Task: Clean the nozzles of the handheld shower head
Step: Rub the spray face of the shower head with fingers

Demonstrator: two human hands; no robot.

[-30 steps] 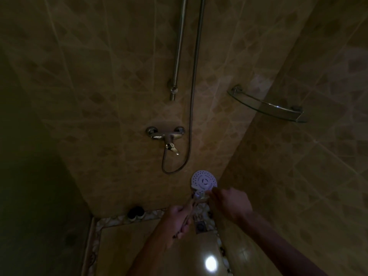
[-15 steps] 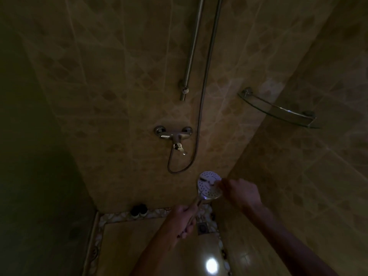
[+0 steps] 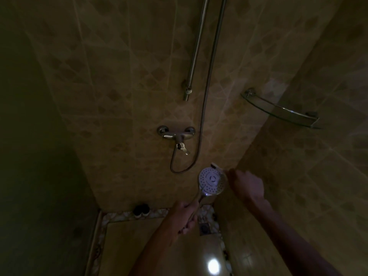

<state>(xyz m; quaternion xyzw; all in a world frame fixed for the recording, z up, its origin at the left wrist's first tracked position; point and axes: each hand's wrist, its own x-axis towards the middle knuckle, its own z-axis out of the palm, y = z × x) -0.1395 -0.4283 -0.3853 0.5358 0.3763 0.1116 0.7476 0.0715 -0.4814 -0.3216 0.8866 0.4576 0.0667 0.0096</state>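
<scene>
Handheld shower head (image 3: pixel 212 181), round and white with rings of dark nozzles, face turned toward camera, tilted upright on chrome handle, lower centre, near the tiled right wall.

Very dim, yellowish shower stall; one bright glare spot on the floor (image 3: pixel 213 266); corners dark, edges curved.

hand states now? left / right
Left hand: fingers curled round the handle of the shower head.
Right hand: curled, holding a small brush at the head's top rim.
</scene>
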